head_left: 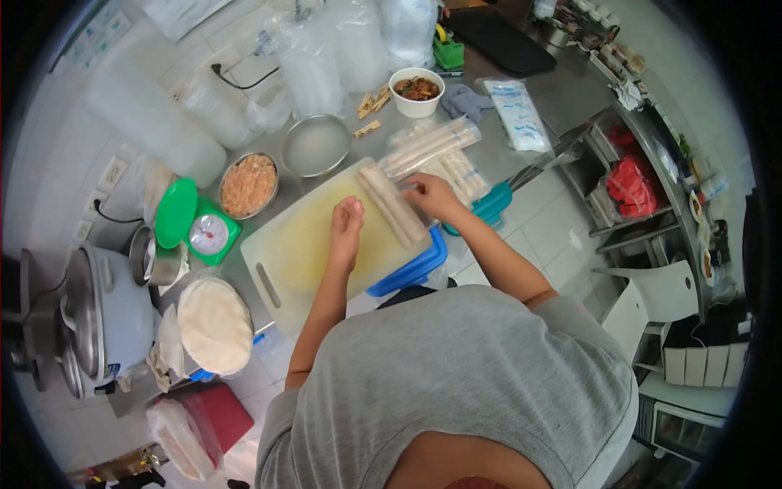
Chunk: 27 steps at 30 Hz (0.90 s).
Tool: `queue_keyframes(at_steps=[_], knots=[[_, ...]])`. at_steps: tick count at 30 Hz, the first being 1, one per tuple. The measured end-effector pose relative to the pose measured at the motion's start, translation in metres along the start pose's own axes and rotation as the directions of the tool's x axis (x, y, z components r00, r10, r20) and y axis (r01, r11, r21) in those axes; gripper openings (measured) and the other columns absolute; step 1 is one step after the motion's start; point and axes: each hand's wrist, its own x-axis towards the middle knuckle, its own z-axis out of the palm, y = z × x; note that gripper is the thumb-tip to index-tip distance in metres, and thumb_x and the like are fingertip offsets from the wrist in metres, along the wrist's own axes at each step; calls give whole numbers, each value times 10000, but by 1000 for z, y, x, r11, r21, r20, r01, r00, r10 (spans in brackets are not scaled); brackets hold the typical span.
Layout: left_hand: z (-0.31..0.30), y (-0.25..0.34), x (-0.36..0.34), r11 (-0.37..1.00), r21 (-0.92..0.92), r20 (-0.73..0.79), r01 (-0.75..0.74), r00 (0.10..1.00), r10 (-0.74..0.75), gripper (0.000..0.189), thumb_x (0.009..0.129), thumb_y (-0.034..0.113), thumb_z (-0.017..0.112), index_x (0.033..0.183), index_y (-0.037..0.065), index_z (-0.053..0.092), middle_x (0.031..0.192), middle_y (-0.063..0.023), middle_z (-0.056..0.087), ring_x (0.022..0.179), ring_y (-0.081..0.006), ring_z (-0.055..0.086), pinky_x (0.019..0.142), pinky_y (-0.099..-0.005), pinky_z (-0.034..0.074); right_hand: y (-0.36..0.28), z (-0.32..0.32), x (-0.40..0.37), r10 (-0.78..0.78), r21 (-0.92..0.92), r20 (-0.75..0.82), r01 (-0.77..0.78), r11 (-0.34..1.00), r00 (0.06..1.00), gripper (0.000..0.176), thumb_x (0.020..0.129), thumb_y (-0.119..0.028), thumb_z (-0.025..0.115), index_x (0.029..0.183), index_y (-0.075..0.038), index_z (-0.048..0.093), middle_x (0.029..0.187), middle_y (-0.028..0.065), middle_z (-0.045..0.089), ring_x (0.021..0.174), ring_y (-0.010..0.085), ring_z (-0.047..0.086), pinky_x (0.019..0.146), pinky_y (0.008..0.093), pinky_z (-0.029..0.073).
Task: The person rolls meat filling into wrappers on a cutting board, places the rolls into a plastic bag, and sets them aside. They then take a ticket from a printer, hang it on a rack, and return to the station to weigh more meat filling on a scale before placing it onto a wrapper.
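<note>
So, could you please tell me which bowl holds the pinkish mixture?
The metal bowl nearest the green scale; the other metal bowl looks empty, and the white bowl holds darker food.

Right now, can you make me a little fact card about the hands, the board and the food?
left hand: above the cutting board, fingers raised, looks empty
left hand point: left hand, cutting board
right hand: right hand beside the pale rolls; grip unclear
rolls: lying lengthwise near one end of the board
pinkish food: in a metal bowl
scale: green scale, near that bowl
</note>
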Motion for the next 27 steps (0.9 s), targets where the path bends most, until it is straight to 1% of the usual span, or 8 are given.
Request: queue_keyframes(at_steps=[4, 6, 8, 11, 17, 20, 24, 27], knots=[[7, -7, 2, 1000, -16, -55, 17, 998, -18, 529, 931, 432, 512, 1276, 40, 425, 1244, -137, 519, 1142, -226, 500, 926, -365, 406, 53, -49, -13, 131, 110, -304, -102, 989, 944, 285, 784, -260, 670, 943, -24, 658, 772, 136, 647, 672, 226, 619, 621, 332, 485], [12, -8, 2, 999, -34, -99, 11, 995, -14, 502, 930, 419, 519, 1244, 33, 457, 1225, -131, 536, 1122, -210, 511, 913, -356, 409, 106, -78, -15, 80, 92, -583, -32, 995, 808, 235, 806, -236, 648, 929, -36, 662, 733, 126, 643, 622, 197, 613, 581, 310, 481], [18, -7, 4, 999, -27, -141, -24, 990, 20, 470, 926, 397, 538, 1209, 27, 485, 1181, -115, 552, 1084, -186, 520, 897, -323, 409, 141, -121, -16, 206, 116, -695, -175, 978, 689, 187, 806, -216, 645, 926, -76, 676, 872, 156, 646, 784, 241, 625, 699, 338, 489], [28, -7, 13, 992, 51, -229, -114, 966, 123, 409, 922, 334, 564, 1174, 17, 510, 1114, -92, 562, 1032, -161, 524, 884, -287, 410, 163, -169, -10, 51, -238, -843, -458, 856, 535, 181, 797, -228, 650, 938, -121, 690, 1136, 207, 557, 1042, 339, 532, 888, 437, 420], [73, 8, 28, 948, 128, -276, -293, 907, 318, 336, 908, 216, 598, 1157, 5, 517, 1100, -92, 553, 988, -160, 522, 850, -285, 425, 195, -191, 31, -263, -639, -655, -334, 693, 708, 243, 778, -315, 653, 957, -155, 696, 1441, 262, 254, 1320, 453, 226, 1039, 605, 201], [95, 8, 34, 929, 135, -251, -344, 895, 368, 339, 897, 204, 615, 1160, 14, 517, 1131, -99, 548, 990, -169, 523, 831, -295, 432, 200, -200, 48, -55, -655, -571, -414, 632, 819, 251, 780, -327, 651, 955, -153, 696, 1465, 268, 211, 1349, 462, 175, 1068, 609, 145], [124, 10, 37, 930, 134, -240, -343, 899, 366, 334, 890, 186, 621, 1163, 26, 516, 1138, -88, 546, 995, -164, 518, 826, -290, 430, 201, -214, 54, -59, -766, -396, -295, 571, 916, 235, 786, -302, 659, 960, -149, 696, 1409, 243, 337, 1344, 423, 232, 1056, 644, 116], [140, 11, 40, 922, 105, -253, -372, 887, 387, 331, 883, 167, 627, 1163, 29, 517, 1151, -81, 538, 1013, -169, 518, 824, -291, 433, 159, -255, 39, 87, -534, -248, -211, 819, 965, 233, 775, -280, 689, 967, -148, 695, 1356, 242, 406, 1308, 383, 327, 1071, 571, 200]])
